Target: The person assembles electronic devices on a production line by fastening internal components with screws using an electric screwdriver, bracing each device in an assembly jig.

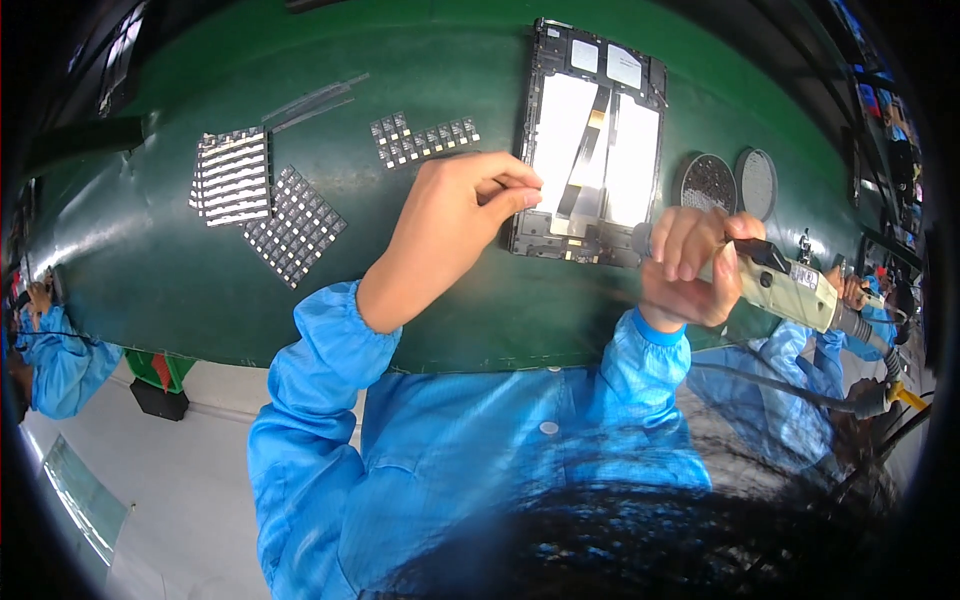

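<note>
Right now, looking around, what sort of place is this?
Probably an electronics workshop or factory: an opened tablet-like device lies on a green table, the right hand holds a pale corded tool, and another worker's blue sleeve shows nearby.

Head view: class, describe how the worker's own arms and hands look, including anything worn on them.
The left sleeve and right sleeve are bright blue, long, loose and creased, with a slight sheen. Both gather in at the wrist; the right one ends in a smooth blue cuff. The left hand and right hand are bare, with no gloves.
</note>
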A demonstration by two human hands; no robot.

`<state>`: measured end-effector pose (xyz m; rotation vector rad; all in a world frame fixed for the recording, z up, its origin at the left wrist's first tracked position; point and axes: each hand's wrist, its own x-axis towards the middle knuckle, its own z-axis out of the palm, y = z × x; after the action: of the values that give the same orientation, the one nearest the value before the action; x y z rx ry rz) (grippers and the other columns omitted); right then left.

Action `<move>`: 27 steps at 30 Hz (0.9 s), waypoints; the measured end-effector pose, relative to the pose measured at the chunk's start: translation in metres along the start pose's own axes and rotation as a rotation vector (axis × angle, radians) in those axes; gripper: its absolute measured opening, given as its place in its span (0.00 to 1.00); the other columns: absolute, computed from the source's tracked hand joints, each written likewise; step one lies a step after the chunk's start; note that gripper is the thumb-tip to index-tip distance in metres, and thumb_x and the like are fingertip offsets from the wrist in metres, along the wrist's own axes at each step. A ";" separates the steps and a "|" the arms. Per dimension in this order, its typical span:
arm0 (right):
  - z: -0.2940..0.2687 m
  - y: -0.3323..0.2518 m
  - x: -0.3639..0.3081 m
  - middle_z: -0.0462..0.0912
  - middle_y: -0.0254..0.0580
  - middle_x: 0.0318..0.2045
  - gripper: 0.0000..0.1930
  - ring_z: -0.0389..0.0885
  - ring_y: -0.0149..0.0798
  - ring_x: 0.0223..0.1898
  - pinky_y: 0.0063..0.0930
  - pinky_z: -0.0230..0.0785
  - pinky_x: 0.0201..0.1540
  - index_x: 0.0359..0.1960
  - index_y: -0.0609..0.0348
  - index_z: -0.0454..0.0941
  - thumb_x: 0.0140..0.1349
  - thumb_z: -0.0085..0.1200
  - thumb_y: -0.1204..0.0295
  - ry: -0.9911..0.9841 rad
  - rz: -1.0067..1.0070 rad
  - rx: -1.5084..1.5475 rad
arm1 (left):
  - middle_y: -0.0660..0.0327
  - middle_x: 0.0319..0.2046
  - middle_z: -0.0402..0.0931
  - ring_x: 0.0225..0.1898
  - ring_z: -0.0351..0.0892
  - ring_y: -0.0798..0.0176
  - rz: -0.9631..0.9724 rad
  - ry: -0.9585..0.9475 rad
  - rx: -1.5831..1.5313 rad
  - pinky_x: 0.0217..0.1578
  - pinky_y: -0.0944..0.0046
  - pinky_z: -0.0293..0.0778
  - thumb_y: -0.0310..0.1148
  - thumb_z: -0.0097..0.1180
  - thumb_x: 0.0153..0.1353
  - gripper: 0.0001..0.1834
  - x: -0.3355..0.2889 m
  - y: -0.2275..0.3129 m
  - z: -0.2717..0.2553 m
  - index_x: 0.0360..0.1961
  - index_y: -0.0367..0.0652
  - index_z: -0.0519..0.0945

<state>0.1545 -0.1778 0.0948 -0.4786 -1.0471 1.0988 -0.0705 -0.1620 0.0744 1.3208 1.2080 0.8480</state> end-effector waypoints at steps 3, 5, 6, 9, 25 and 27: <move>0.003 0.001 0.002 0.64 0.33 0.15 0.13 0.63 0.29 0.14 0.29 0.62 0.20 0.49 0.60 0.66 0.65 0.47 0.72 -0.022 0.007 0.015 | 0.55 0.31 0.83 0.30 0.81 0.64 0.097 0.015 0.087 0.32 0.66 0.75 0.24 0.65 0.57 0.07 -0.001 -0.004 0.001 0.37 0.34 0.85; 0.002 0.002 0.003 0.65 0.33 0.15 0.13 0.63 0.30 0.14 0.29 0.62 0.20 0.49 0.60 0.66 0.65 0.47 0.72 -0.037 0.017 0.021 | 0.55 0.30 0.82 0.29 0.81 0.64 0.155 0.037 0.133 0.31 0.66 0.75 0.24 0.66 0.57 0.07 0.001 -0.007 0.002 0.37 0.35 0.85; 0.002 0.002 0.003 0.65 0.33 0.15 0.13 0.63 0.30 0.14 0.29 0.62 0.20 0.49 0.60 0.66 0.65 0.47 0.72 -0.035 0.019 0.019 | 0.56 0.29 0.81 0.29 0.81 0.64 0.183 0.056 0.140 0.31 0.66 0.74 0.23 0.66 0.56 0.07 0.001 -0.009 0.002 0.37 0.35 0.85; 0.003 0.003 0.004 0.65 0.33 0.15 0.13 0.64 0.30 0.14 0.28 0.63 0.21 0.49 0.60 0.66 0.65 0.47 0.71 -0.043 0.017 0.008 | 0.56 0.29 0.80 0.30 0.81 0.64 0.194 0.062 0.139 0.31 0.67 0.75 0.22 0.65 0.56 0.07 0.003 -0.010 0.000 0.37 0.35 0.85; 0.030 0.030 0.013 0.64 0.33 0.16 0.13 0.64 0.32 0.17 0.33 0.63 0.23 0.51 0.57 0.65 0.67 0.48 0.70 -0.011 0.078 0.010 | 0.54 0.35 0.80 0.33 0.83 0.63 -0.052 0.033 -0.141 0.32 0.66 0.80 0.22 0.67 0.54 0.15 0.003 -0.026 0.003 0.41 0.33 0.76; 0.042 0.039 0.014 0.64 0.34 0.16 0.13 0.65 0.32 0.17 0.33 0.63 0.23 0.51 0.57 0.64 0.67 0.49 0.69 0.067 0.105 0.046 | 0.57 0.36 0.79 0.36 0.83 0.66 -0.042 0.007 -0.134 0.33 0.68 0.79 0.21 0.67 0.55 0.15 0.002 -0.029 0.000 0.42 0.34 0.76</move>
<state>0.1002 -0.1558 0.0911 -0.5349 -0.9447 1.1887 -0.0754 -0.1632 0.0452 1.1814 1.1608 0.8884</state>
